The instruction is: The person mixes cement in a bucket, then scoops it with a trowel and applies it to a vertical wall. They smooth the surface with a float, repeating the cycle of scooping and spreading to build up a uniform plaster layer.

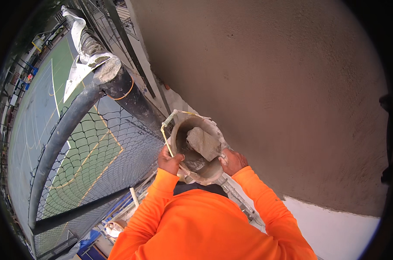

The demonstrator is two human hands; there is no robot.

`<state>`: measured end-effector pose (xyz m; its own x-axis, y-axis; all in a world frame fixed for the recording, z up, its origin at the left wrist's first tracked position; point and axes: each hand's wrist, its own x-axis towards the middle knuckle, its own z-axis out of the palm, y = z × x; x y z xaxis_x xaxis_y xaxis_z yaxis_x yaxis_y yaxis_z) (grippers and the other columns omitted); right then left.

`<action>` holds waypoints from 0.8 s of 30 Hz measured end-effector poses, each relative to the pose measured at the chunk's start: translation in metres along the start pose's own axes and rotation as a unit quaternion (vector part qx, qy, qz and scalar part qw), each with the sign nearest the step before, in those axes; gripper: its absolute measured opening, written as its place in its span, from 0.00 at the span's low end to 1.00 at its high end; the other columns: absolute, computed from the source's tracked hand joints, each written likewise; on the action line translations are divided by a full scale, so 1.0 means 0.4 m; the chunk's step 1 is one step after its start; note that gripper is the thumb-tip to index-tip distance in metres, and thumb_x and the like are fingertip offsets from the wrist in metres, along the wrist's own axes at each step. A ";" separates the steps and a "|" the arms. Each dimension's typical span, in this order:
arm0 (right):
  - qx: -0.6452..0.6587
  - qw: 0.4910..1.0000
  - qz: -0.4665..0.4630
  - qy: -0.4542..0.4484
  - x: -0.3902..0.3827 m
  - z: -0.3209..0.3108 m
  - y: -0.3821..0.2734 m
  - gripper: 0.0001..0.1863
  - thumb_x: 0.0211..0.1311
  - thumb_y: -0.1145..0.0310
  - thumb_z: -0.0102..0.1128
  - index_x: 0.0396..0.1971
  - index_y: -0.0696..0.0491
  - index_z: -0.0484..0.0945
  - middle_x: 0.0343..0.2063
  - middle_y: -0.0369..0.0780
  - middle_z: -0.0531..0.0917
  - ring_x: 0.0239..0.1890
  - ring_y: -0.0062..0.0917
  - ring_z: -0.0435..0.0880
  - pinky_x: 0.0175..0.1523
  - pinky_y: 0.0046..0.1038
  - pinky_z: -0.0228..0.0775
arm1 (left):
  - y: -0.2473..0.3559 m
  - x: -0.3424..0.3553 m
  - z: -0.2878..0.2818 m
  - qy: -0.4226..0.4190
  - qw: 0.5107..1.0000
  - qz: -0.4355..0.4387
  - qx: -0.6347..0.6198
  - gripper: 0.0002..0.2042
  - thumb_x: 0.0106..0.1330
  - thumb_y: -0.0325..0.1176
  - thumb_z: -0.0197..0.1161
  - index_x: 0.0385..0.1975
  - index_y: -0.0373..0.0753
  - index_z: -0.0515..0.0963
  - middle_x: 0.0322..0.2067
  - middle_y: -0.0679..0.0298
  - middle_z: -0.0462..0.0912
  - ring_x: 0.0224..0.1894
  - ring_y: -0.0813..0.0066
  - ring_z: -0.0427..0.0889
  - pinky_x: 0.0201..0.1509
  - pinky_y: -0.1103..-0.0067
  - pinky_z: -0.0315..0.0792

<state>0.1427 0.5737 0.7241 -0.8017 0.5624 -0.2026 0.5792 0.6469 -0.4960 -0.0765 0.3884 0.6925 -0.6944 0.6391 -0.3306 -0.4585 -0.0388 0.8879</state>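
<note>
My left hand point(169, 160) is closed on the near left rim of a mortar-smeared bucket point(213, 173), beside its yellow handle with a pale grip point(170, 118). My right hand point(233, 161) is closed at the bucket's right side on the handle of a trowel point(203, 143), whose wide, mortar-caked blade lies inside the bucket. Some wet grey mix shows at the bucket's bottom. Both forearms are in orange sleeves. The bucket is held in front of my body.
A grey plastered wall point(283, 99) fills the right, with a white band point(335, 229) low down. At left stand a dark pipe frame point(86, 97) with netting, a mortar-topped post point(131, 99) with torn white sheeting point(77, 73), and a sports court point(40, 112) below. Boards and scaffold lie underneath.
</note>
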 end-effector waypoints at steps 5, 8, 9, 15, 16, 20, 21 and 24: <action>-0.098 0.995 -0.017 0.007 0.086 -0.227 -0.119 0.15 0.67 0.58 0.63 0.43 0.54 0.75 0.39 0.51 0.86 0.43 0.55 0.85 0.48 0.55 0.75 | -0.050 0.024 -0.039 0.066 0.998 -0.024 -0.005 0.23 0.53 0.13 0.63 0.51 0.32 0.77 0.40 0.60 0.86 0.35 0.68 0.85 0.44 0.72 0.82; -0.145 0.986 -0.057 0.055 0.151 -0.430 -0.246 0.15 0.67 0.59 0.64 0.40 0.55 0.76 0.35 0.52 0.86 0.41 0.54 0.86 0.46 0.53 0.76 | -0.075 0.050 -0.063 0.092 0.993 -0.055 -0.055 0.24 0.53 0.12 0.64 0.52 0.34 0.78 0.40 0.59 0.86 0.35 0.65 0.87 0.38 0.70 0.83; -0.151 0.982 -0.078 0.082 0.172 -0.500 -0.293 0.14 0.67 0.59 0.65 0.39 0.56 0.76 0.34 0.52 0.86 0.40 0.54 0.86 0.45 0.52 0.77 | -0.082 0.057 -0.071 0.071 0.996 -0.022 -0.039 0.24 0.53 0.13 0.64 0.53 0.34 0.79 0.41 0.59 0.87 0.36 0.65 0.87 0.38 0.70 0.83; -0.064 0.922 -0.320 0.210 0.337 -0.820 -0.665 0.13 0.71 0.62 0.65 0.39 0.57 0.77 0.26 0.48 0.83 0.28 0.41 0.84 0.36 0.40 0.74 | -0.098 0.089 -0.122 0.105 0.994 -0.021 0.002 0.24 0.51 0.14 0.67 0.52 0.33 0.80 0.41 0.57 0.88 0.37 0.64 0.89 0.39 0.71 0.84; -0.026 0.923 -0.337 0.185 0.378 -0.862 -0.735 0.14 0.72 0.60 0.65 0.39 0.57 0.78 0.25 0.45 0.82 0.28 0.35 0.84 0.35 0.36 0.74 | -0.097 0.094 -0.131 0.107 0.994 -0.027 0.022 0.24 0.51 0.14 0.67 0.52 0.33 0.80 0.40 0.57 0.88 0.37 0.64 0.89 0.39 0.71 0.84; 0.268 0.882 -0.385 -0.054 0.574 -1.013 -0.980 0.17 0.75 0.53 0.63 0.39 0.54 0.79 0.27 0.33 0.81 0.27 0.19 0.81 0.31 0.23 0.74 | -0.110 0.114 -0.157 0.110 0.991 -0.053 0.062 0.23 0.51 0.15 0.69 0.50 0.32 0.80 0.38 0.56 0.88 0.35 0.62 0.89 0.41 0.70 0.84; 0.312 0.835 -0.427 -0.150 0.637 -1.057 -1.037 0.18 0.75 0.52 0.63 0.39 0.54 0.79 0.28 0.32 0.81 0.27 0.17 0.79 0.30 0.21 0.74 | -0.118 0.113 -0.164 0.110 0.992 -0.039 0.057 0.23 0.51 0.15 0.69 0.50 0.32 0.80 0.38 0.56 0.88 0.35 0.62 0.89 0.41 0.70 0.84; 0.393 0.844 -0.340 0.131 0.776 -1.148 -1.119 0.16 0.78 0.55 0.59 0.39 0.54 0.78 0.27 0.33 0.78 0.26 0.17 0.77 0.30 0.23 0.75 | -0.139 0.119 -0.179 0.104 0.993 -0.004 0.059 0.23 0.51 0.15 0.69 0.50 0.31 0.79 0.40 0.56 0.89 0.37 0.64 0.89 0.43 0.71 0.84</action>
<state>-0.2975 0.6953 1.2708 -0.7894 0.3608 0.4967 -0.3608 0.3818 -0.8509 -0.1238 0.3661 0.6042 -0.7967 0.4657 -0.3851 -0.4037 0.0641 0.9127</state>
